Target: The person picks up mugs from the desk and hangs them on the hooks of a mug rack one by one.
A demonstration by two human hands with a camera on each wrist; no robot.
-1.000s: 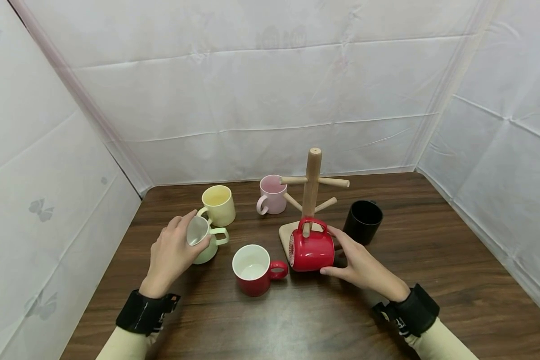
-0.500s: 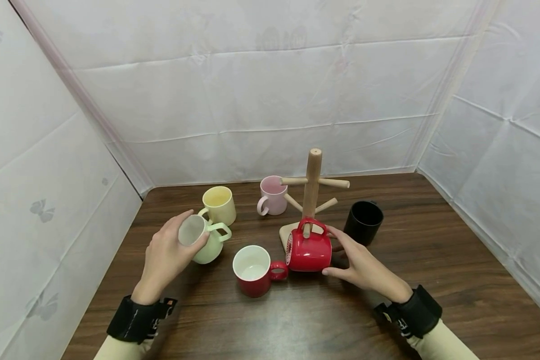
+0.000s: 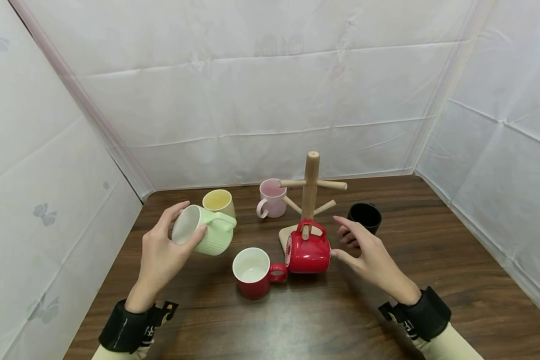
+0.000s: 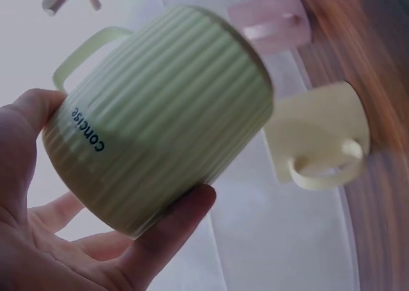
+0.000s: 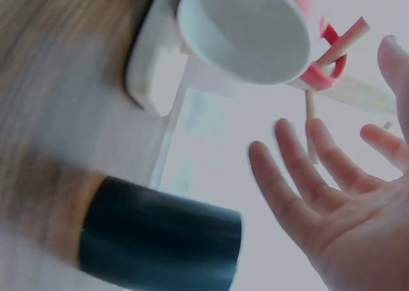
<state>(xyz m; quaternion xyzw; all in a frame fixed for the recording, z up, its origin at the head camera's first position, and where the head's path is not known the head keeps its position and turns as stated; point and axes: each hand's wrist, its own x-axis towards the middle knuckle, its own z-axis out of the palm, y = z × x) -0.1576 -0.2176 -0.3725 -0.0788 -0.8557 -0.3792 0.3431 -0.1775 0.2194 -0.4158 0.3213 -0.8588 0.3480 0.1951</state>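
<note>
My left hand [image 3: 162, 255] grips a light green ribbed mug [image 3: 217, 235] near its rim, thumb on one side and fingers on the other. The mug is tilted above the table, its handle pointing right; the left wrist view shows the word "concise" on its side [image 4: 160, 118]. A red mug [image 3: 308, 254] hangs sideways by its handle from a lower peg of the wooden mug tree [image 3: 311, 190]. My right hand [image 3: 373, 260] is beside that mug's mouth, fingers spread and holding nothing. In the right wrist view the red mug's white inside [image 5: 246, 32] faces the hand.
Another red mug [image 3: 253, 287] with a white inside stands upright at front centre. Behind are a yellow mug [image 3: 220, 202] and a pink mug [image 3: 273, 200]. A black mug [image 3: 365, 216] stands just beyond my right hand. White sheeting [image 3: 270, 100] walls the table's back and sides.
My left hand has lifted the green mug off the table and tipped it further over. The right hand has let go of the hanging red mug and drawn back to the right.
</note>
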